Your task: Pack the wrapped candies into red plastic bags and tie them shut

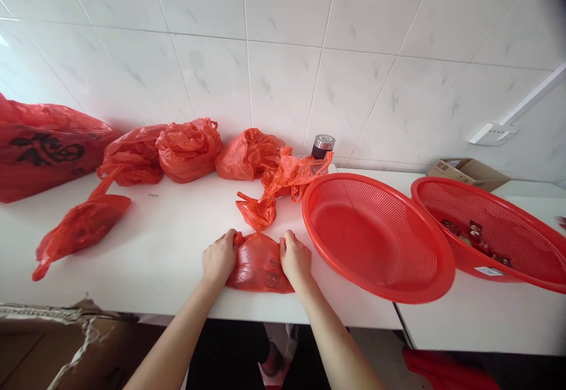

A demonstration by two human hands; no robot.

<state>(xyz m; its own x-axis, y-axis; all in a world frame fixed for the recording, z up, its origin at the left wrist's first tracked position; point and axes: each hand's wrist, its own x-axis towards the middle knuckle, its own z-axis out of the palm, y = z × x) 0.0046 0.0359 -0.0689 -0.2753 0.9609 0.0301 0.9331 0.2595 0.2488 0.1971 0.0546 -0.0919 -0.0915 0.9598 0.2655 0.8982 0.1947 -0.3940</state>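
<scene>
A filled red plastic bag [259, 263] lies on the white table in front of me, with dark small items showing faintly through its film. My left hand [220, 255] is closed on the bag's left upper corner. On the opposite corner, my right hand [296, 258] grips the plastic in a fist. Between the two hands the bag's top edge is drawn out sideways. Just behind it lies a crumpled red bag [259, 210] with a loop handle, close to or touching the bag I hold.
Red plastic baskets [380, 242] stand at the right; the farther basket [522, 230] holds small packets. Several bundled red bags [188, 151] line the wall beside a dark silver-lidded container [323, 146]. A tied red bag [84, 228] lies left. An open carton [26, 348] stands below the table edge.
</scene>
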